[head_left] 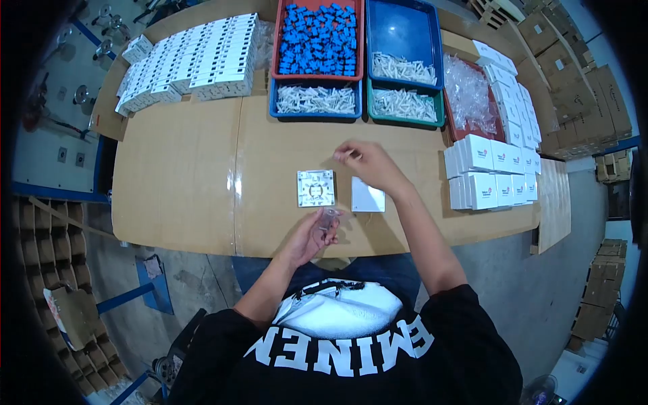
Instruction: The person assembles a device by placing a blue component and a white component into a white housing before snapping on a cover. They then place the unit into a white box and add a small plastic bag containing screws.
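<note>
My left hand [312, 236] is near the table's front edge, its fingers curled around a small clear plastic bag [329, 219]. Just above it lies a square white device [316, 188] with its inner side facing up. To the right of that device rests a plain white square cover [368, 195]. My right hand [358, 159] hovers above and behind the cover, with thumb and fingertips pinched together. Whatever is between those fingertips is too small to name.
Red tray [360, 40] of blue parts; blue tray [273, 108], another blue tray [440, 40] and green tray [442, 116] with small white pieces. White boxes [482, 154] stand right, white units [223, 57] back left. Clear bags [467, 91] fill a red bin.
</note>
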`<action>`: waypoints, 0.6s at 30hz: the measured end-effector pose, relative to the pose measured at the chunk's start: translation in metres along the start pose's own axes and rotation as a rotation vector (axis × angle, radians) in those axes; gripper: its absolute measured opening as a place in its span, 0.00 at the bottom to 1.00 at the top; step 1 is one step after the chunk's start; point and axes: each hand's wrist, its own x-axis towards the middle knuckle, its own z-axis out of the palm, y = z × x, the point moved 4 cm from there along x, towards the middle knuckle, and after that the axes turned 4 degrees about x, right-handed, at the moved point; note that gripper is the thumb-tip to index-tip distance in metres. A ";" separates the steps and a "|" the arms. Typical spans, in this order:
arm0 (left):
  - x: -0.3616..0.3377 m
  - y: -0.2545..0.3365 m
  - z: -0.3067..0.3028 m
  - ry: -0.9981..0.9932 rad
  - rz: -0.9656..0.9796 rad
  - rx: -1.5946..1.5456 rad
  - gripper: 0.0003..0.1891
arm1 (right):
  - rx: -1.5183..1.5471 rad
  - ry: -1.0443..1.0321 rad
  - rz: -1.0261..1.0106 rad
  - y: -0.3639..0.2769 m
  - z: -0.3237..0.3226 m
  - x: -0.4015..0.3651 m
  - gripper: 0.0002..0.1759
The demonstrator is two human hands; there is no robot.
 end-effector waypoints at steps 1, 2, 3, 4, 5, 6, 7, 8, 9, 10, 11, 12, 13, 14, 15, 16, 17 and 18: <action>0.000 0.002 0.004 -0.035 -0.027 -0.040 0.32 | -0.004 0.006 -0.008 0.005 -0.006 0.015 0.15; 0.002 0.002 0.000 -0.040 -0.023 -0.035 0.32 | -0.103 0.174 -0.042 0.010 -0.019 0.032 0.14; 0.004 -0.002 -0.006 -0.091 -0.060 -0.055 0.32 | -0.201 0.341 -0.076 0.014 -0.031 0.047 0.12; 0.004 -0.002 -0.007 -0.141 -0.098 -0.076 0.32 | -0.202 0.343 -0.081 0.019 -0.037 0.063 0.12; 0.003 -0.003 -0.009 -0.123 -0.132 -0.104 0.33 | -0.337 0.441 -0.107 0.020 -0.045 0.076 0.11; 0.004 -0.004 -0.015 -0.123 -0.128 -0.101 0.33 | -0.471 0.538 -0.133 0.022 -0.051 0.088 0.11; 0.006 -0.005 -0.018 -0.209 -0.123 -0.158 0.33 | -0.470 0.540 -0.138 0.025 -0.052 0.099 0.11; 0.007 -0.007 -0.022 -0.294 -0.118 -0.214 0.33 | -0.581 0.541 -0.172 0.025 -0.050 0.109 0.11; 0.007 -0.005 -0.022 -0.293 -0.114 -0.210 0.33 | -0.691 0.543 -0.206 0.027 -0.048 0.118 0.11; 0.007 -0.003 -0.020 -0.297 -0.120 -0.227 0.33 | -0.690 0.545 -0.211 0.036 -0.047 0.129 0.11; 0.008 -0.002 -0.019 -0.300 -0.126 -0.243 0.33 | -0.771 0.538 -0.298 0.042 -0.042 0.138 0.11; 0.008 -0.001 -0.019 -0.299 -0.124 -0.241 0.33 | -0.852 0.528 -0.385 0.041 -0.038 0.142 0.11; 0.008 -0.002 -0.020 -0.303 -0.130 -0.255 0.33 | -0.931 0.490 -0.357 0.045 -0.035 0.146 0.08; 0.009 -0.002 -0.020 -0.307 -0.139 -0.270 0.33 | -0.930 0.491 -0.358 0.048 -0.033 0.148 0.08; 0.009 -0.001 -0.020 -0.307 -0.138 -0.269 0.33 | -0.938 0.500 -0.332 0.048 -0.033 0.150 0.08; 0.009 -0.001 -0.020 -0.314 -0.146 -0.277 0.33 | -0.946 0.508 -0.303 0.048 -0.032 0.150 0.07; 0.009 -0.001 -0.020 -0.323 -0.152 -0.284 0.33 | -0.947 0.507 -0.302 0.048 -0.031 0.151 0.07; 0.011 -0.001 -0.021 -0.325 -0.151 -0.286 0.33 | -0.948 0.498 -0.240 0.049 -0.033 0.153 0.10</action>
